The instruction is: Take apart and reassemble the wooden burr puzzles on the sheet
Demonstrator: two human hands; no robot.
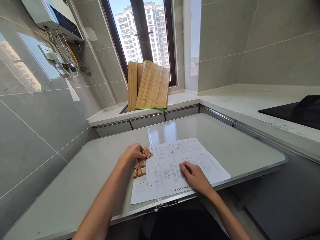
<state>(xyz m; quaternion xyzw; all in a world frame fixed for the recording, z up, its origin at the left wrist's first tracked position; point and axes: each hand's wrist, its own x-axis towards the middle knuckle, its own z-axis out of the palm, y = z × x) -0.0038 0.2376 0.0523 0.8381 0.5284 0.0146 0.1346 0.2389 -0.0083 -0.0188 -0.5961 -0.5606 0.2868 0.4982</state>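
My left hand (135,151) reaches to the left edge of a large printed sheet (162,186), its fingers closed on a wooden block (148,153) in the farther group of small brown blocks. Just nearer to me, more wooden blocks (140,169) stand close together, partly over the sheet's left edge. My right hand (193,175) rests on the sheet's right half, fingers curled in and nothing visible in them. Small drawings of shapes and lines of print cover the sheet, too fine to read. My left fingertips partly hide the block they touch.
The sheet lies on a pale folding table (105,170) with a seam and a metal rim. Behind it, folded woven mats (153,88) lean against the window on a white counter (225,100). A black panel (295,111) lies at right; a water heater (53,20) hangs upper left.
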